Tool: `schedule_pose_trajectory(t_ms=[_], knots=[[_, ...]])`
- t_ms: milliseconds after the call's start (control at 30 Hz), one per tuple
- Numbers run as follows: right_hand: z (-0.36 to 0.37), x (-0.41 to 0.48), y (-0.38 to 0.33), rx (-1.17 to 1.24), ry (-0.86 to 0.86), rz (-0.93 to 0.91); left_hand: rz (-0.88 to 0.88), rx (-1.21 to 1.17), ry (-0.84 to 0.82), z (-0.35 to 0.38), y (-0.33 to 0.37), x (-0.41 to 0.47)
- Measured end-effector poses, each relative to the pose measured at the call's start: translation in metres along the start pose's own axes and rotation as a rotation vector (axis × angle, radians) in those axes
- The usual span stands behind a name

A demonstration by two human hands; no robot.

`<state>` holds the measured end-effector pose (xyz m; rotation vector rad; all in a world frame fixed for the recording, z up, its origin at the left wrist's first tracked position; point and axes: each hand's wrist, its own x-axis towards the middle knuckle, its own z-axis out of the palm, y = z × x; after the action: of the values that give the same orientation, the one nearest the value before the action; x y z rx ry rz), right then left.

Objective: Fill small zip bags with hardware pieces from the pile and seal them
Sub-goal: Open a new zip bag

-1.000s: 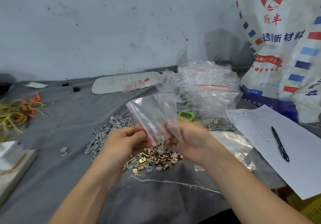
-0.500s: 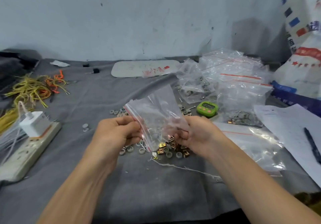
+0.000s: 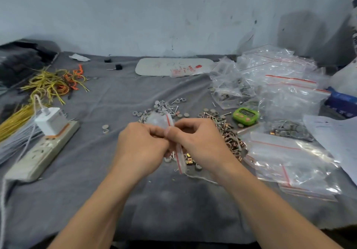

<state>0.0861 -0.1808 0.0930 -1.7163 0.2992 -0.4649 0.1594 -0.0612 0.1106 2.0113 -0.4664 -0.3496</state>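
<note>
Ctr frame: a person's left hand [image 3: 143, 142] and right hand [image 3: 201, 142] meet over a grey cloth [image 3: 116, 98], both pinching a small zip bag [image 3: 160, 120] btwn curled fingers and thumbs. The clear bag pokes out above the knuckles. Its red seal strip runs down btwn the hands and out below them. Can't tell whether the seal is closed or what's inside.

The hardware pile [image 3: 229, 133] lies on the cloth just behind and beneath the hands: grey washers and screws at ctr, copper-coloured pieces trailing right, a few brass clips just below the right hand. A green timer [image 3: 245, 115] sits right of ctr, near the pile.

Upper right: filled clear bags [image 3: 280, 86] heaped by the wall. Lower right: a flat stack of zip bags [image 3: 289, 162] w/ red strips, and a paper sheet [image 3: 336, 136] at the right edge.

Left edge: a white power strip [image 3: 38, 152] w/ a charger [image 3: 51, 120] plugged in. Upper left: a tangle of yellow and orange ties [image 3: 52, 82]. Top ctr, by the wall: a pale flat tray [image 3: 154, 66]. A thin white string [image 3: 201, 178] lies on the cloth below the right hand.
</note>
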Motion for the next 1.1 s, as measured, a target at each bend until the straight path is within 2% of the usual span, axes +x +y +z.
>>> schedule_pose_trajectory(t_ms=[67, 267, 333, 433, 533, 600, 667, 867, 1000, 1100], knots=[[0.0, 0.0, -0.002, 0.005, 0.01, 0.023, -0.007, -0.043, -0.035, -0.002, -0.002, 0.0], [-0.01, -0.006, -0.008, 0.119, -0.22, 0.199, 0.054, -0.103, -0.177, -0.006, -0.005, -0.004], [-0.013, -0.008, -0.009, 0.151, -0.251, 0.225, 0.074, -0.114, -0.206, -0.007, -0.006, -0.006], [-0.013, -0.01, -0.006, 0.141, -0.061, 0.205, 0.076, -0.17, -0.194, -0.005, -0.008, -0.008], [-0.015, -0.01, -0.003, 0.001, 0.108, 0.111, 0.078, -0.172, -0.031, -0.001, -0.012, -0.002], [-0.014, -0.01, -0.004, 0.002, 0.084, 0.077, 0.077, -0.19, 0.075, 0.0, -0.012, 0.0], [-0.011, -0.01, -0.005, 0.003, 0.039, 0.06, 0.084, -0.243, 0.11, -0.002, -0.01, 0.002], [-0.004, -0.006, -0.002, 0.051, 0.07, 0.042, 0.052, -0.298, 0.072, -0.005, -0.007, 0.005], [-0.001, -0.003, -0.002, 0.031, 0.026, 0.052, 0.031, -0.28, 0.038, 0.002, -0.008, 0.004], [0.0, 0.0, -0.003, 0.112, 0.008, 0.059, 0.01, -0.368, -0.001, 0.0, -0.008, 0.005]])
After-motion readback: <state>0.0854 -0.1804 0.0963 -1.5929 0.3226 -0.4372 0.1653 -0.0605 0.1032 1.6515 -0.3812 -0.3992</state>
